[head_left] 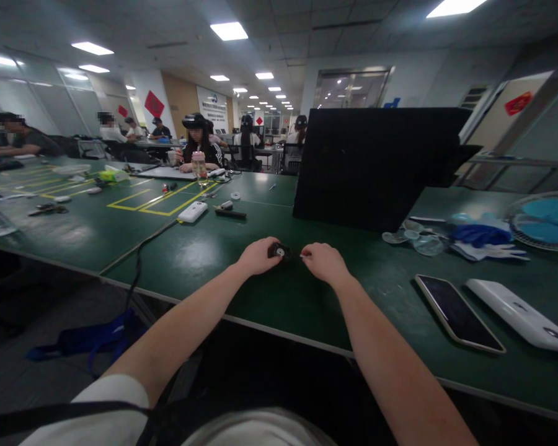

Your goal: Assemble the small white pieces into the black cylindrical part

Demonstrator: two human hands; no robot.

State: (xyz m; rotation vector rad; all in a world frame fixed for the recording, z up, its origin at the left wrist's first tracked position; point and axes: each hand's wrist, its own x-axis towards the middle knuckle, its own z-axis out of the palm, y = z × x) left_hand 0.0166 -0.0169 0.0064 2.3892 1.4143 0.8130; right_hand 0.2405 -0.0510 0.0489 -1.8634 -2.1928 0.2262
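Observation:
My left hand (259, 255) is closed round the side of a small black object (286, 253) just above the green table (204, 279). A whitish round disc (280, 252) shows on that object's near face; its kind is too small to tell. A short gap to the right, my right hand (324, 260) has thumb and fingertips pinched together. A tiny pale bit (302, 256) shows at those fingertips, too small to name. The two hands are apart, both over the table near its front edge.
A large black panel (353, 167) stands behind my hands. At right lie a phone (460, 313), a white device (521, 313), gloves (483, 238) and a fan (546, 220). Farther left are a white box (193, 212) and a dark bar (230, 214). A person (198, 145) sits opposite.

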